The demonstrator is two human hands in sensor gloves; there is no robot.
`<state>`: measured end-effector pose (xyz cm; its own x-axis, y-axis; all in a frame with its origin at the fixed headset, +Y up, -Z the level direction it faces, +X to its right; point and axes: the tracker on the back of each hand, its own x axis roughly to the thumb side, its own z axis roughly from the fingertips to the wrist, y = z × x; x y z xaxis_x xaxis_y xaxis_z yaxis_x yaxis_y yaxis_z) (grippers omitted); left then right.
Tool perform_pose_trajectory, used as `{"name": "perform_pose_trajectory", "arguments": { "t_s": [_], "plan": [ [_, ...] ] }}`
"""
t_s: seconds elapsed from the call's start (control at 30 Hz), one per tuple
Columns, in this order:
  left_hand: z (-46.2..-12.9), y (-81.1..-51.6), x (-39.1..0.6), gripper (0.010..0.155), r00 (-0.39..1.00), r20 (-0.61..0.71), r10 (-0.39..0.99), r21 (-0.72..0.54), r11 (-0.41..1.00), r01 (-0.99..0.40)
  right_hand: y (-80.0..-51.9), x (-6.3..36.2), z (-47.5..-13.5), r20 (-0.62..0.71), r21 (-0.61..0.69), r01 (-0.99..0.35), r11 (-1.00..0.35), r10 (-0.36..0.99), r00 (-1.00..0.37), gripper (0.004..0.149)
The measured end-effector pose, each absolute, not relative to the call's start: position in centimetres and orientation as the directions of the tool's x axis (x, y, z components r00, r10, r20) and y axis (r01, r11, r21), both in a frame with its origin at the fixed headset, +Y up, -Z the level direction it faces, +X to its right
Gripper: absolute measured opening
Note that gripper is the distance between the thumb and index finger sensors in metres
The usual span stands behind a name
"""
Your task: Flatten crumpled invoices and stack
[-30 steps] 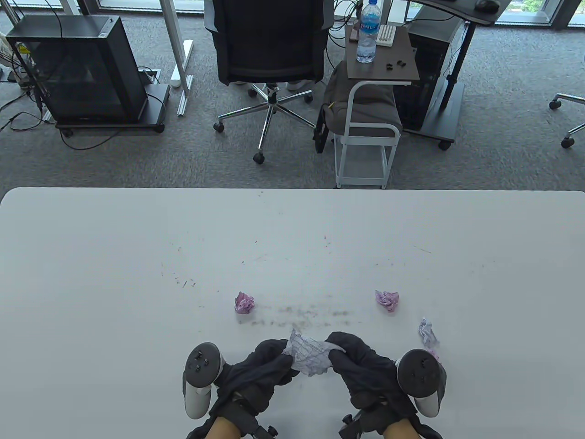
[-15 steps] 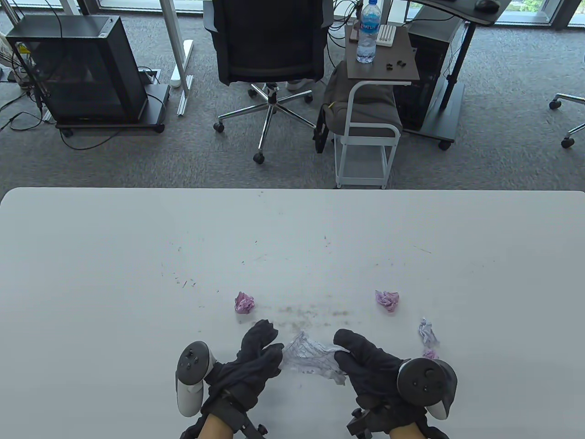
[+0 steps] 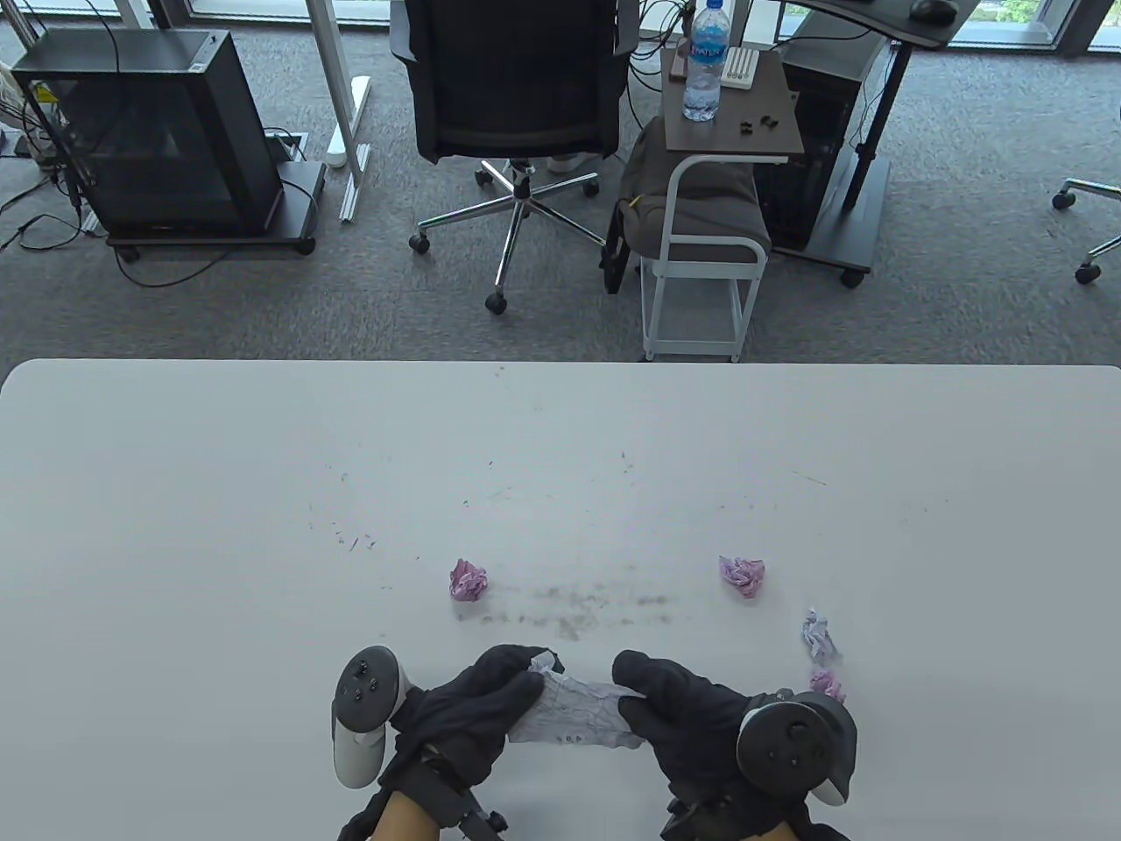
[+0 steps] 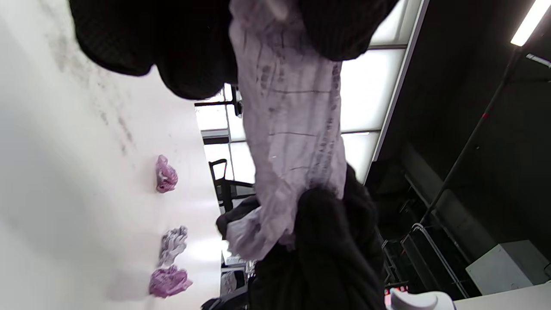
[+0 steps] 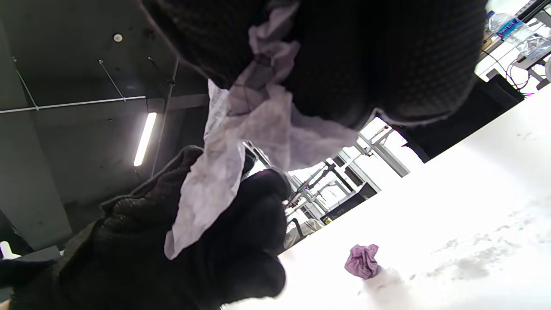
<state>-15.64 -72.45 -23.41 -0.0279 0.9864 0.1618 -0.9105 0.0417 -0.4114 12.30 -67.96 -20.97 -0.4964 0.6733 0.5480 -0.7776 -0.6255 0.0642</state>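
- At the near edge of the white table (image 3: 175, 526), the left hand (image 3: 477, 710) and right hand (image 3: 692, 723) hold one pale invoice (image 3: 574, 714) stretched between them.
- The left hand's fingers curl round the invoice's left end; the right hand's thumb and fingers pinch its right end.
- In the left wrist view the invoice (image 4: 292, 129) hangs taut between the two gloves, creased, with faint ruled lines; whether it touches the table I cannot tell.
- The right wrist view shows its bunched end (image 5: 258, 99) gripped in the right glove.
- Four crumpled balls lie on the table: a pink ball (image 3: 468, 579) beyond the left hand, a second pink ball (image 3: 742, 574) beyond the right hand, a whitish ball (image 3: 818, 635) further right, and a small pink ball (image 3: 827, 683) just beside the right tracker (image 3: 793, 745).
- The tabletop carries a grey smudge band (image 3: 578, 606) between the two far balls, plus scattered small marks.
- Beyond the table lies grey carpet (image 3: 263, 307), with a black office chair (image 3: 517, 96), a black cabinet (image 3: 158, 131) on wheels at left, and a small side table (image 3: 731, 131) bearing a water bottle (image 3: 706, 61).
- A dark bag (image 3: 692, 206) sits under the side table.
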Motion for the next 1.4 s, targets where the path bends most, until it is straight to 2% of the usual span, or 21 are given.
{"name": "perform_pose_trajectory", "arguments": {
  "t_s": [0.07, 0.13, 0.23, 0.3, 0.37, 0.47, 0.53, 0.63, 0.7, 0.77, 0.9, 1.13, 1.27, 1.33, 1.4],
  "plan": [
    [-23.3, -72.0, -15.7, 0.042, 0.02, 0.215, 0.976, -0.396, 0.106, -0.912, -68.3, 12.2, -21.2, 0.527, 0.081, -0.756, -0.649, 0.672, -0.52, 0.045],
    [-23.1, -71.5, -15.7, 0.042, 0.12, 0.284, 0.951, -0.363, 0.222, -0.905, -69.0, 11.9, -21.6, 0.491, 0.165, -0.708, -0.687, 0.68, -0.545, 0.049],
    [-22.9, -71.0, -15.5, 0.041, 0.207, 0.35, 0.914, -0.323, 0.325, -0.889, -69.7, 11.7, -21.9, 0.468, 0.287, -0.614, -0.735, 0.667, -0.58, 0.072],
    [-22.7, -70.7, -15.1, 0.041, 0.265, 0.391, 0.881, -0.309, 0.397, -0.864, -69.7, 11.9, -22.0, 0.47, 0.29, -0.613, -0.735, 0.668, -0.578, 0.082],
    [-22.4, -70.3, -14.2, 0.041, 0.328, 0.444, 0.834, -0.317, 0.488, -0.813, -69.4, 12.1, -21.9, 0.478, 0.263, -0.66, -0.704, 0.689, -0.544, 0.085],
    [-21.9, -70.0, -12.9, 0.042, 0.364, 0.495, 0.789, -0.337, 0.561, -0.756, -69.3, 11.8, -21.8, 0.473, 0.278, -0.689, -0.67, 0.72, -0.509, 0.083],
    [-21.7, -69.9, -12.3, 0.042, 0.359, 0.511, 0.781, -0.356, 0.572, -0.739, -69.7, 11.4, -21.8, 0.454, 0.324, -0.674, -0.664, 0.734, -0.505, 0.077],
    [-21.6, -70.1, -11.9, 0.045, 0.32, 0.487, 0.812, -0.386, 0.529, -0.755, -70.1, 10.9, -22.0, 0.441, 0.348, -0.71, -0.612, 0.775, -0.452, 0.049],
    [-21.7, -70.2, -12.1, 0.048, 0.317, 0.471, 0.823, -0.387, 0.516, -0.764, -70.2, 10.9, -22.0, 0.418, 0.313, -0.762, -0.567, 0.803, -0.425, 0.039],
    [-21.9, -70.4, -12.5, 0.05, 0.327, 0.455, 0.828, -0.377, 0.512, -0.772, -69.9, 11.2, -22.1, 0.424, 0.243, -0.809, -0.536, 0.808, -0.409, 0.041],
    [-22.2, -70.9, -12.9, 0.051, 0.331, 0.418, 0.846, -0.367, 0.491, -0.79, -69.6, 11.5, -22.0, 0.426, 0.255, -0.809, -0.529, 0.813, -0.398, 0.044],
    [-22.9, -71.7, -13.7, 0.049, 0.443, 0.36, 0.821, -0.334, 0.556, -0.761, -69.7, 12.3, -22.1, 0.442, 0.133, -0.782, -0.609, 0.743, -0.503, 0.044],
    [-22.4, -70.6, -13.7, 0.077, 0.524, 0.459, 0.718, -0.287, 0.678, -0.677, -69.6, 11.8, -21.9, 0.47, 0.127, -0.744, -0.656, 0.7, -0.538, 0.045],
    [-21.9, -69.6, -13.2, 0.081, 0.549, 0.526, 0.649, -0.234, 0.731, -0.641, -69.4, 11.3, -21.7, 0.492, 0.136, -0.732, -0.667, 0.687, -0.535, 0.045],
    [-21.2, -68.6, -12.5, 0.078, 0.581, 0.58, 0.571, -0.184, 0.786, -0.59, -69.3, 10.6, -21.3, 0.516, 0.141, -0.734, -0.664, 0.682, -0.518, 0.047]
  ]
}}
